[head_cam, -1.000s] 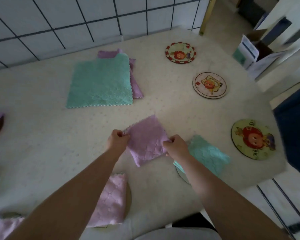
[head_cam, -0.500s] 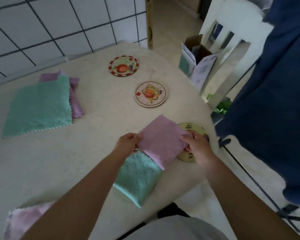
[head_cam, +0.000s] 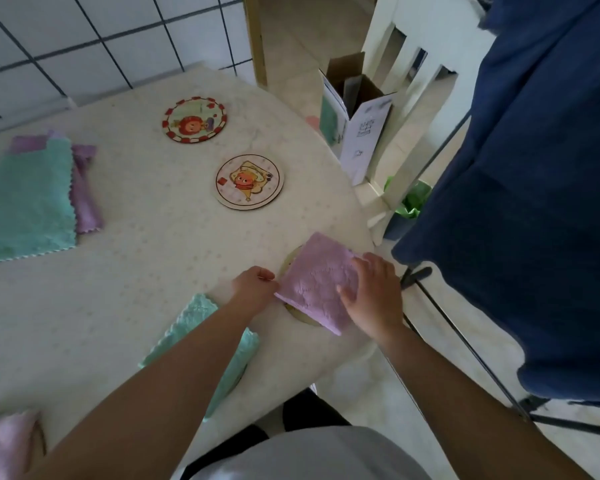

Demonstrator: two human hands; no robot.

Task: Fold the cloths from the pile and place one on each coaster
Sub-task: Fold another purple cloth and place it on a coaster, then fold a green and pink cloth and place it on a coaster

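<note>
Right hand flattens diamond-turned pink cloth, seemingly on coaster.

A folded lilac cloth lies flat over a round coaster at lower centre-right, two bare coasters above it.

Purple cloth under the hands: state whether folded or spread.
Folded: the purple cloth is a small thick square on a coaster, far smaller than the spread green cloth.
</note>
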